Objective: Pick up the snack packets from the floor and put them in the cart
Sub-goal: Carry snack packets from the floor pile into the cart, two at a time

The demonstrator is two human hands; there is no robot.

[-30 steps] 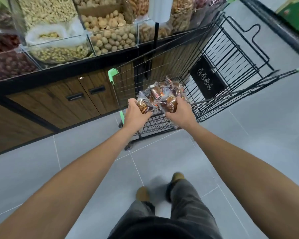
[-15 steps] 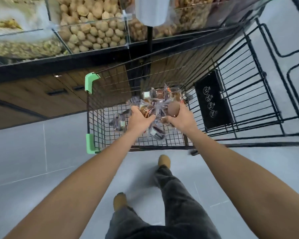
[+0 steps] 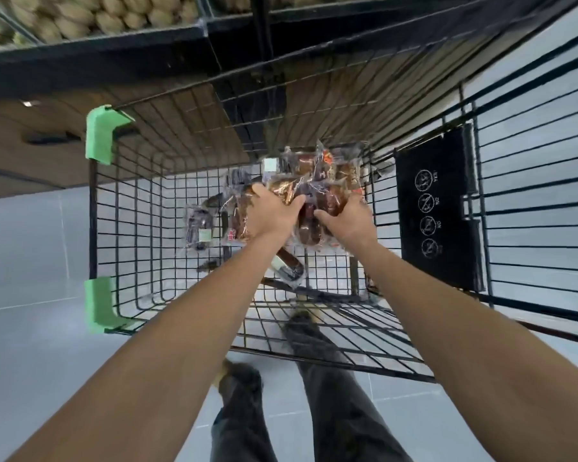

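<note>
Now my left hand [image 3: 274,213] and right hand [image 3: 346,223] both clutch a bundle of clear-wrapped snack packets [image 3: 314,176], seemingly light, soft and slippery, low inside the wire shopping cart [image 3: 94,228], so squeezing their bunched middles seems safer than pinching edges.

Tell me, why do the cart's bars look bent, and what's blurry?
Head view: the wide-angle lens bows the cart wires; the snack packets gripped by the left hand and right hand are motion-smeared, and the nut bins look soft.
</note>
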